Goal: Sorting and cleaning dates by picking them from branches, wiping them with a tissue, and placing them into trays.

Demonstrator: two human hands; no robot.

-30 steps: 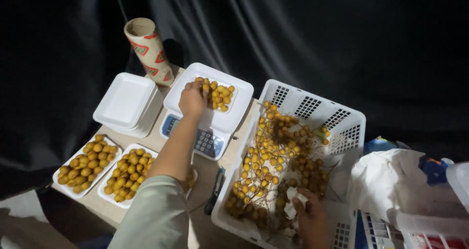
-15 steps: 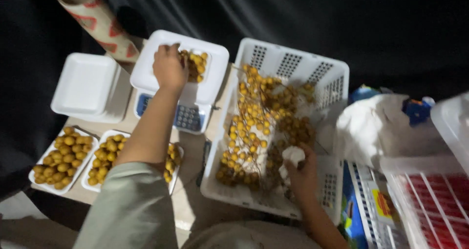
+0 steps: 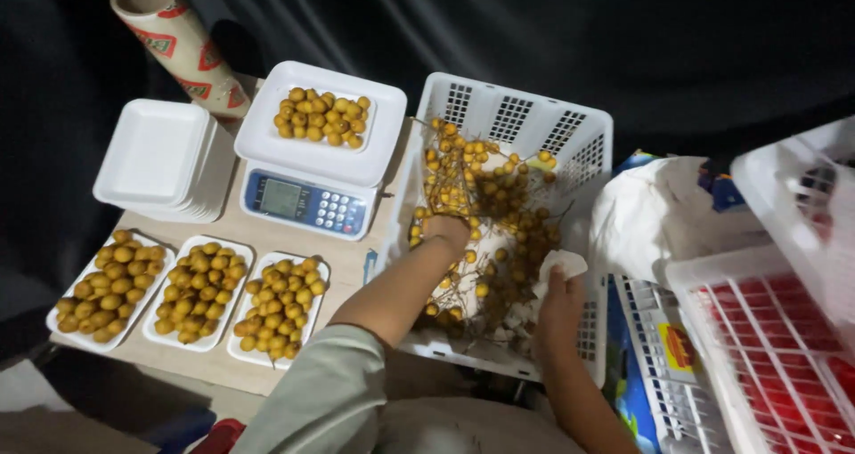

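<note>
Picking step: left hand [image 3: 445, 231] is down in the white basket [image 3: 570, 142], fingers closed on a fruit cluster [image 3: 481, 196]. Right hand [image 3: 557, 307] in the basket too, fingers pinching a white wad [image 3: 561, 263]. Scale [image 3: 307, 200] w/ part-filled tray [image 3: 325, 116] sits left of basket. Next, prob.: pluck loose fruit, carry over.

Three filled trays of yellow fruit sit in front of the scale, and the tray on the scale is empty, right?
Not quite. In the head view the tray on the scale holds a pile of yellow fruit. The three filled trays in front of it are as you say.
</note>
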